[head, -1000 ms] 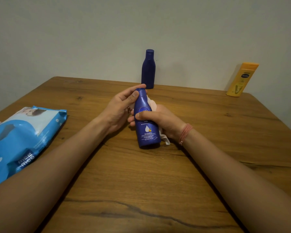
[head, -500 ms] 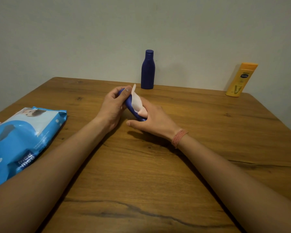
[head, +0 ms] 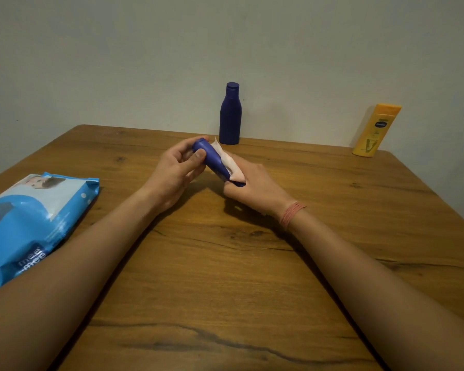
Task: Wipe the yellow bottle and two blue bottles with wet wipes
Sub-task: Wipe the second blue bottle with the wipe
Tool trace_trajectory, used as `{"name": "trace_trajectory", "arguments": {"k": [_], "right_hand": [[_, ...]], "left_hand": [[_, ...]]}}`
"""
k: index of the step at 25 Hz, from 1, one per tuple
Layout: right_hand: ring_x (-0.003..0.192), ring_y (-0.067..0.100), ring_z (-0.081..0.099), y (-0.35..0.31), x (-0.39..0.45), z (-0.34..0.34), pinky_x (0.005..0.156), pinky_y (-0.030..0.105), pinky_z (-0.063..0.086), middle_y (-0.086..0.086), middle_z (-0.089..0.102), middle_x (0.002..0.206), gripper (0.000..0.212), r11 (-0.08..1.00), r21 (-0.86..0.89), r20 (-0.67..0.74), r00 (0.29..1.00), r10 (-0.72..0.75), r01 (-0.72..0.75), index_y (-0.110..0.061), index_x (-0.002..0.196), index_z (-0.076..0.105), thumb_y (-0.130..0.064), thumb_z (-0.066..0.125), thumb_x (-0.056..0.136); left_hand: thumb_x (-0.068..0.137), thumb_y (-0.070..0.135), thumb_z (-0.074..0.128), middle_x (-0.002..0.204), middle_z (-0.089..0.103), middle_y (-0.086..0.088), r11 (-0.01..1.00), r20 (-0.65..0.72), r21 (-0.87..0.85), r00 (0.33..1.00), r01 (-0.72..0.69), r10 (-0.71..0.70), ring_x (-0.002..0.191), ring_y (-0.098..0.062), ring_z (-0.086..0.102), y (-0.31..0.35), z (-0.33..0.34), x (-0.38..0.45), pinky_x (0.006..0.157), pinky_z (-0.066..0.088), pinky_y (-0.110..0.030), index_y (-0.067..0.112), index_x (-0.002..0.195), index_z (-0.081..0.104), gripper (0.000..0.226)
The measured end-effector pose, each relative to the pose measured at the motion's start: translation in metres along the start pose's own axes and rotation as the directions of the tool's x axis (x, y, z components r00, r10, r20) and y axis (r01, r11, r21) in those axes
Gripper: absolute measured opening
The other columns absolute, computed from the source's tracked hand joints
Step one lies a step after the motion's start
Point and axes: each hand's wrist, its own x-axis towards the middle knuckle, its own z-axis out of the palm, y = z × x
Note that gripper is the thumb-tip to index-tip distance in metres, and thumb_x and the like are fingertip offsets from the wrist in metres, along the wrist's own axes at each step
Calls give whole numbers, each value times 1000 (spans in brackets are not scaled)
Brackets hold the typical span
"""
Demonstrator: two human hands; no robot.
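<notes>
Two hands at table centre, left hand (head: 176, 170) curled around cap end of tilted blue bottle (head: 212, 159), right hand (head: 255, 186) gripping its base with white wipe (head: 227, 159), second blue bottle (head: 230, 115) at 12 o'clock, yellow bottle (head: 375, 131) at 2 o'clock, wipes pack (head: 30, 223) at 9 o'clock

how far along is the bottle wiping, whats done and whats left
Nothing can be confirmed as finished. In hand: the left hand grips the cap end of a tilted blue bottle while the right hand holds a wet wipe against it. Possibly still to wipe: the second blue bottle and the yellow bottle, both standing by the wall; whether they were cleaned cannot be told.
</notes>
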Motion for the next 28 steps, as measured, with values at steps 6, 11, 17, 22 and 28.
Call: {"name": "trace_trajectory", "arguments": {"k": [6,11,17,22,28], "right_hand": [[118,20,56,-2,-2,2,89,32,53,3,46,146,71,916,-388,-94,985,-147,99,-26,154,20,-25,56,92],[150,19,13,-8,0,23,121,39,15,4,11,163,64,777,-607,-10,976,-216,165,-19,155,8,-24,41,101],[142,17,33,7,1,10,115,38,33,3,35,155,50,962,-269,-150,989,11,-51,-19,152,26,-31,34,105],[143,17,31,1,1,18,116,30,23,5,35,155,53,912,-392,-121,977,-178,118,-17,151,28,-18,43,100],[126,12,52,18,0,-1,97,21,47,6,57,138,40,1000,-29,-243,970,-18,11,-14,140,50,-12,48,100]], "left_hand": [[90,23,63,126,62,-9,998,-136,70,991,2,8,114,-19,62,-4,-1,-1,91,53,-30,13,128,58,40],[91,36,63,109,65,-7,998,-287,-52,957,25,-39,90,-14,64,-7,0,0,81,52,-27,9,122,56,41],[85,44,65,104,68,-5,997,-304,52,952,58,-39,78,-5,67,-7,6,2,63,51,-15,10,122,51,52],[91,37,63,104,65,-4,998,-318,-3,947,57,-55,83,-11,65,-6,7,3,70,52,-22,9,127,50,48],[96,34,56,103,67,-1,1000,-260,-14,965,5,-8,99,-18,64,-6,0,-1,88,51,-31,13,122,52,33]]}}
